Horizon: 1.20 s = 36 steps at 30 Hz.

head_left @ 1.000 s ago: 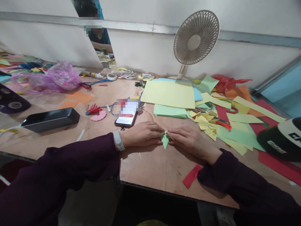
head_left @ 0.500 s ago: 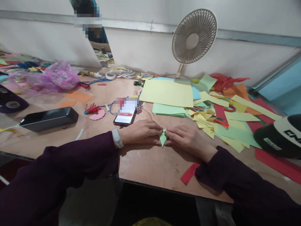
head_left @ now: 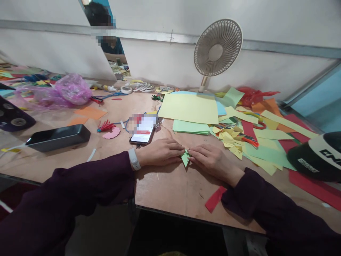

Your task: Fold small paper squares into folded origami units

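A small folded green paper (head_left: 185, 160) lies on the wooden table (head_left: 170, 192), its point toward me. My left hand (head_left: 162, 152), with a white watch on the wrist, presses its fingertips on the paper's left side. From the right, my right hand (head_left: 213, 159) pinches the paper's other edge. Fingers cover the paper's upper corners. Just beyond my left hand lies a phone (head_left: 144, 133) with a lit screen. A stack of green sheets (head_left: 190, 127) and a large yellow sheet (head_left: 189, 108) lie beyond my hands.
A fan (head_left: 217, 49) stands at the back. Yellow folded pieces (head_left: 231, 138), scissors and paper strips cover the right side, beside a black-and-white object (head_left: 317, 156). A black box (head_left: 58, 138) and pink plastic bag (head_left: 73, 90) are left. A person shows through the wall gap.
The camera view has tilted up slightly, so things appear a little lower. Both hands stay at the green paper, with only slight finger movement.
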Motion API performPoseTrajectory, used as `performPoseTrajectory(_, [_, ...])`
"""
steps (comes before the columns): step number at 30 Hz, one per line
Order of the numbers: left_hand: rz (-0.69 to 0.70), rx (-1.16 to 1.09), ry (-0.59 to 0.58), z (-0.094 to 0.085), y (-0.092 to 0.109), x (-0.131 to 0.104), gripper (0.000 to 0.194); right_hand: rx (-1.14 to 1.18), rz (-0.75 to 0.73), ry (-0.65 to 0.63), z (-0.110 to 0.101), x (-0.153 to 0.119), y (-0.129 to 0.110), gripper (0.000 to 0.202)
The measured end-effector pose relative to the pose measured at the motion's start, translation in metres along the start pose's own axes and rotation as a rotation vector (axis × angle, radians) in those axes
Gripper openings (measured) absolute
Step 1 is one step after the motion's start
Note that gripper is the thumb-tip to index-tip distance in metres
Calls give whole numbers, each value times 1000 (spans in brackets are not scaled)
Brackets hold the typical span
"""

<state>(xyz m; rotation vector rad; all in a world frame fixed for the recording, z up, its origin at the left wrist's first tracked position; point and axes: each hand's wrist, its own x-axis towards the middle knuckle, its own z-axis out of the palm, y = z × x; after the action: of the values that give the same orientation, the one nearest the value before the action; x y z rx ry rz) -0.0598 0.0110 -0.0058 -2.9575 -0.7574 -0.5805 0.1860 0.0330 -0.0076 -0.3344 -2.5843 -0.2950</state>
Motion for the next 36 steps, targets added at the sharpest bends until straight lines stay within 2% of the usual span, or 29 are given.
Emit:
performPoseTrajectory(5, [41,103,-11,4,-1,-1,25,131,42,-46,-4,0,-1,28])
performPoseTrajectory(10, [36,137,-41,-2,3,1,21,89,9,24,2,-3,-1,19])
performPoseTrajectory(18, [42,91,-72,-9,17,1,21,126,-31,56,4,-7,-3,18])
performPoseTrajectory(24, [64,115,-39,-10,20,2,22,169,19,90,3,-7,-9,10])
performPoseTrajectory(28, [25,96,21,-9,22,2,26,185,50,100,3,-9,-12,11])
performPoseTrajectory(36, [38,31,1,-12,19,2,26,199,43,80,2,-8,-14,17])
